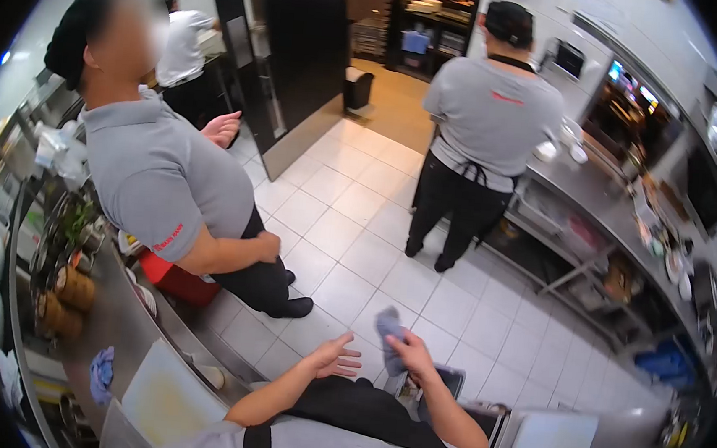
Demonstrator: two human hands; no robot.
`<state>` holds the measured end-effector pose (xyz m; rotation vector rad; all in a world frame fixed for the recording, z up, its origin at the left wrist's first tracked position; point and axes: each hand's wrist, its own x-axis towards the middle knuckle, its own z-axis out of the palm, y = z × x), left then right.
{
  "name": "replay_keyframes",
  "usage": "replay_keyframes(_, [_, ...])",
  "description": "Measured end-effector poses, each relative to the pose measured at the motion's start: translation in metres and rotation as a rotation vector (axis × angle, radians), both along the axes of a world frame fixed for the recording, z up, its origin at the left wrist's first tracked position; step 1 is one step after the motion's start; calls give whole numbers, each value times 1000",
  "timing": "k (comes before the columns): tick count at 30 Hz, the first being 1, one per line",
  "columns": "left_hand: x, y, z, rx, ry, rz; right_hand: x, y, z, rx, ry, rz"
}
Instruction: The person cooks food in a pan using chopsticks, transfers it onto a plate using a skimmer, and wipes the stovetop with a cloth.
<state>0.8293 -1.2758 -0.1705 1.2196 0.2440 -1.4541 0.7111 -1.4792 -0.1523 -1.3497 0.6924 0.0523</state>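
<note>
A grey-blue cloth (389,338) hangs from my right hand (414,355), its upper end blurred by motion. The fingers of that hand are closed on it in front of my body. My left hand (334,358) is held out beside it, palm up with fingers spread, and nothing lies in it. A gap separates this hand from the cloth. Below both hands is the black apron (352,409) I wear. Under my right forearm shows part of a dark-rimmed container (450,381), mostly hidden by the arm.
A person in a grey shirt (160,175) stands close on the left; another (495,108) faces the right-hand steel counter (584,191). A third is at the back left. White cutting boards (169,399) (553,446) lie either side of me. A dark door (297,67) stands ahead.
</note>
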Motion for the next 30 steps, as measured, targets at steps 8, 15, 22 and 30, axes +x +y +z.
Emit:
replay_keyframes(8, [171,-45,-3,-155,-147,499,221,-7,1,-196,-366,593])
replay_keyframes(15, [308,-121,-20,-97,-104,592,368,-67,-2,-298,-138,542])
replay_keyframes(22, [450,-197,21,-330,-194,452,523,-170,8,63,-143,221])
replay_keyframes(30, [622,-207,-8,30,-598,552,730,-164,5,158,-241,162])
